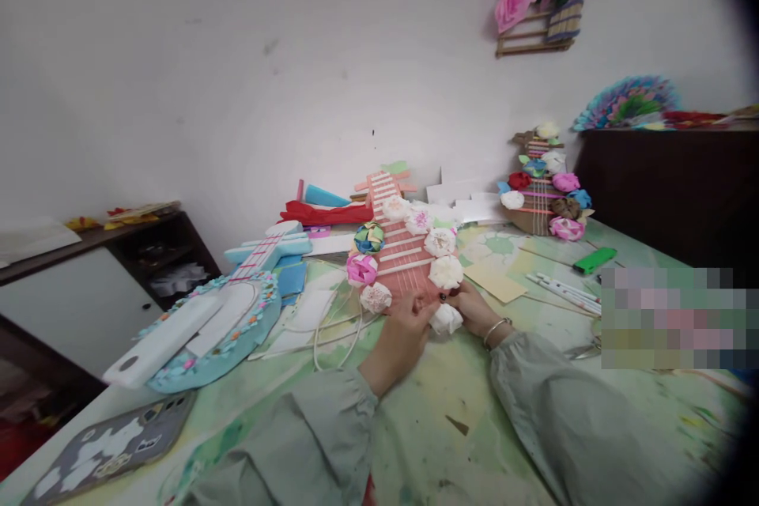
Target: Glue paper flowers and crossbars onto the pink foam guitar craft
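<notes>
While both hands meet at the near end of the pink lute [406,253], its long axis runs away from the person, the neck far off and tipped slightly left. A white flower [446,319] sits at the lute's lower right edge, between the left hand [406,332] and the right hand [471,308], about equally near both. The fingers are bent, tips drawn close together; whether they pinch the flower or the lute's edge, I can't quite tell from here.
</notes>
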A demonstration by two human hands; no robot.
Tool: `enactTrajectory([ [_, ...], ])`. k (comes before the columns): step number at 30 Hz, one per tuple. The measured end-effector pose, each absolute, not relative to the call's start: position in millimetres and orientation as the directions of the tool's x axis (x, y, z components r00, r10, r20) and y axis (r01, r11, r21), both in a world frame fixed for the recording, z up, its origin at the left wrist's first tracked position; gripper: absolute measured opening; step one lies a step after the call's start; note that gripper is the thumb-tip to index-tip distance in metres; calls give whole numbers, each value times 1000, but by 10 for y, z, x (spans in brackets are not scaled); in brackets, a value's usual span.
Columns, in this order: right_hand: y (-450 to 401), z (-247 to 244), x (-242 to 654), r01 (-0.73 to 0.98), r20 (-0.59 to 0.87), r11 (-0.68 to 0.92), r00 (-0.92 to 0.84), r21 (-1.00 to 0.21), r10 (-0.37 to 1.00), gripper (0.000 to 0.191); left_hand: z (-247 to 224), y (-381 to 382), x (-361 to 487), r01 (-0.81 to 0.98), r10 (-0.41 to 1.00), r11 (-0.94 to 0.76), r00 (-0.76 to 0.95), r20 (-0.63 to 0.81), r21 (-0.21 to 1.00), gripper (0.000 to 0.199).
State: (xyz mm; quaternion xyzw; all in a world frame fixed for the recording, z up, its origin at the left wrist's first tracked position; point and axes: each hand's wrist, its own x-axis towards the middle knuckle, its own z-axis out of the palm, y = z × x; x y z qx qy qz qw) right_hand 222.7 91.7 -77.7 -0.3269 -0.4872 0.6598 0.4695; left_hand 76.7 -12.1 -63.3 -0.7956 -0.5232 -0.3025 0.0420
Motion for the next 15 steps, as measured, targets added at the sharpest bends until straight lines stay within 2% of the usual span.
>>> enactTrajectory([
  [3,931,-789,2225,-285,36,-69,-348,-956,937,29,-619,-110,772,834,808,-474,286,515,281,47],
  [7,970,-834,2221,-255,47,-45,-344,-966,938,15,-590,-60,785,780,838,-463,230,495,421,38],
  [9,991,-870,2221,-241,49,-38,-345,-970,937,14,-588,-36,805,764,848,-444,190,495,468,38],
  [15,1021,-953,2221,-229,77,-3,-337,-974,938,19,-614,4,872,758,842,-475,244,481,447,49],
])
